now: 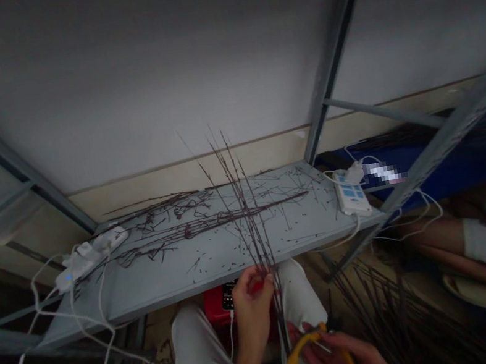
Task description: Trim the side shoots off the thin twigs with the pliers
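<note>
My left hand [253,306] grips a bundle of thin dark twigs [249,218] that rises upward in front of a grey metal shelf [104,300]. My right hand [342,359] is low in the view and holds yellow-handled snips [307,346], their blades partly hidden by my fingers. The snips sit just beside the lower end of the bundle. Many twigs and short cut pieces [176,231] lie scattered across the shelf.
White power strips [90,259] [351,194] with white cables sit at both shelf ends. Metal uprights frame the shelf. A pile of long twigs [389,319] lies low right, beside a seated co-worker's legs [453,251]. A red object [216,309] sits between my white-trousered knees.
</note>
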`<state>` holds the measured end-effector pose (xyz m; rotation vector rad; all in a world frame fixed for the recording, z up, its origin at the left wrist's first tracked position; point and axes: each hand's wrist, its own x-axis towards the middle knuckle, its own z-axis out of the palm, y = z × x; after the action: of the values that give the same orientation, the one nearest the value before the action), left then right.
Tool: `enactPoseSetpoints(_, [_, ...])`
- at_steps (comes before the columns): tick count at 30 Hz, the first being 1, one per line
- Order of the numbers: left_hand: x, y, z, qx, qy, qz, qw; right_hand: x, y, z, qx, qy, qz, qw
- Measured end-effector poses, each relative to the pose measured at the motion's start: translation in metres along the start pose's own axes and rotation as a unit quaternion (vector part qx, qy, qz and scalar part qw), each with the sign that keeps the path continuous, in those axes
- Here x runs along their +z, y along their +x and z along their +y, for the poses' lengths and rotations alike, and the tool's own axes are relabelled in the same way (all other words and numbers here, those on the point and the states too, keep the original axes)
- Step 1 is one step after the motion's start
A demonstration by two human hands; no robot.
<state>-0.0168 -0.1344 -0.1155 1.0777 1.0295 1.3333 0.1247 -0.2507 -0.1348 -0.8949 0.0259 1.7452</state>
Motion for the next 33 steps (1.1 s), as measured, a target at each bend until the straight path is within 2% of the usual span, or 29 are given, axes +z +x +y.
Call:
enactPoseSetpoints(4, [-0.004,0.001,0.005,0.014,-0.007,0.001,1.0,0.045,-0.01,-0.023,0.026,0.037,-0.054,0.997])
enactPoseSetpoints(6, [-0.005,0.003,0.011,0.016,-0.016,0.004,1.0,0.064,-0.012,-0.028,0.012,0.005,-0.065,0.998])
enactPoseSetpoints(8, [-0.004,0.004,0.018,0.019,-0.025,0.004,1.0,0.082,-0.011,-0.033,-0.072,-0.095,-0.057,0.991])
enactPoseSetpoints(9, [-0.004,0.005,0.023,0.021,-0.031,0.001,0.999,0.09,-0.009,-0.036,-0.137,-0.178,-0.047,0.973])
enactPoseSetpoints(10, [-0.004,0.006,0.027,0.021,-0.038,-0.004,0.999,0.098,-0.007,-0.04,-0.21,-0.271,-0.037,0.939])
enactPoseSetpoints(12, [-0.003,0.007,0.035,0.017,-0.054,-0.009,0.998,0.112,-0.002,-0.049,-0.342,-0.447,-0.026,0.826])
enactPoseSetpoints(14, [-0.004,0.007,0.043,0.014,-0.064,-0.003,0.998,0.123,0.005,-0.058,-0.42,-0.555,-0.032,0.717])
enactPoseSetpoints(16, [-0.004,0.007,0.049,0.018,-0.064,0.012,0.998,0.13,0.014,-0.064,-0.46,-0.598,-0.039,0.655])
enactPoseSetpoints(18, [-0.004,0.006,0.055,0.023,-0.054,0.025,0.998,0.133,0.022,-0.067,-0.475,-0.618,-0.043,0.625])
enactPoseSetpoints(20, [-0.003,0.004,0.057,0.023,-0.044,0.026,0.998,0.132,0.031,-0.066,-0.465,-0.622,-0.039,0.628])
enactPoseSetpoints(23, [-0.002,0.002,0.054,0.013,-0.064,0.021,0.998,0.127,0.043,-0.062,-0.43,-0.595,-0.028,0.679])
enactPoseSetpoints(26, [-0.002,0.0,0.045,-0.008,-0.107,0.057,0.993,0.121,0.054,-0.059,-0.409,-0.553,-0.034,0.725])
enactPoseSetpoints(28, [-0.003,-0.001,0.04,-0.03,-0.126,0.076,0.989,0.119,0.061,-0.057,-0.394,-0.53,-0.033,0.75])
enactPoseSetpoints(33, [-0.005,-0.002,0.046,-0.055,-0.178,0.067,0.98,0.12,0.069,-0.049,-0.355,-0.486,0.028,0.798])
